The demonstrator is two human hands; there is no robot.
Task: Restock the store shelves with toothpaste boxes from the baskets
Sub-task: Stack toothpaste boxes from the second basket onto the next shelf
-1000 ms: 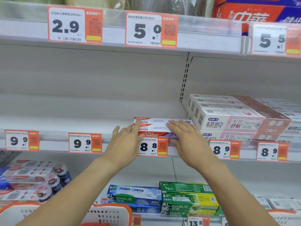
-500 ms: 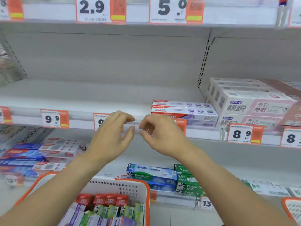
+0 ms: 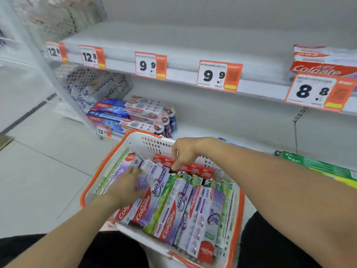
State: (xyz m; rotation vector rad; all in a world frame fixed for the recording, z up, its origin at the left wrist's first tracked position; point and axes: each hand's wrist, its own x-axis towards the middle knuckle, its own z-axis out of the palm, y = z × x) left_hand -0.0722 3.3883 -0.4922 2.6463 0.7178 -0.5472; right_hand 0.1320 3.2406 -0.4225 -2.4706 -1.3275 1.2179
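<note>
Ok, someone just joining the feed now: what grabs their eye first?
The orange-rimmed white basket at bottom centre, packed with Colgate toothpaste boxes, with both hands in it: the left hand on the purple boxes, the right hand picking at the small red boxes. Above runs the middle shelf, mostly bare behind its orange price tags.

My left hand (image 3: 128, 185) rests on the purple Colgate boxes (image 3: 154, 198) in the white, orange-rimmed basket (image 3: 100, 169). My right hand (image 3: 186, 151) — just beyond it — touches, fingers curled down, the red box ends (image 3: 195, 168). Past both hands: the shelf (image 3: 183, 78), with price tags (image 3: 219, 75).
</note>
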